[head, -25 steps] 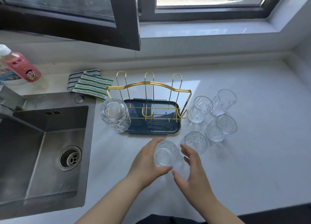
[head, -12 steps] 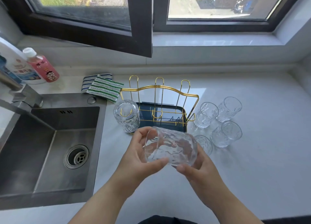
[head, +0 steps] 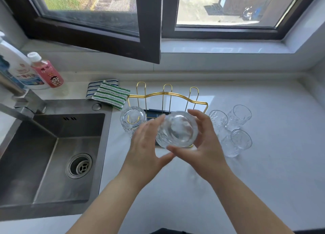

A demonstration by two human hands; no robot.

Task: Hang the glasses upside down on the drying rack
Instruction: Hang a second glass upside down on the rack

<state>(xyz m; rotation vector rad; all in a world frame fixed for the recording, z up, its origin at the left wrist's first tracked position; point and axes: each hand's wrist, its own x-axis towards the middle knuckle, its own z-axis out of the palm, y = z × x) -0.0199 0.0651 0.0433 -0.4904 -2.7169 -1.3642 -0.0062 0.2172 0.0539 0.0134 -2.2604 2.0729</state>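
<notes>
A: Step in hand?

B: Second glass. One glass [head: 133, 120] already hangs mouth-down on the near-left prong of the drying rack [head: 167, 95]. Both hands carry another glass [head: 177, 129], base toward the camera, over the near side of the rack. Right hand [head: 204, 144] wraps it from the right and below; left hand [head: 144, 145] is open-fingered at its left side, and I cannot tell how firmly it presses, the fingers are blurred.

A: Next move needs?

B: My judgement: keep the mouth down, centre it over a free prong, lower straight so the wire goes inside the rim. The near prongs are hidden behind the glass and hands.

A: Room and edges?

B: Three tall loops stand free at the far side of the rack. Upright glasses [head: 230, 126] cluster just right of the rack, close to the right wrist; a sweep that way could knock them. The sink [head: 52, 145] drops off at left. Counter [head: 272, 172] near and far right is open
</notes>
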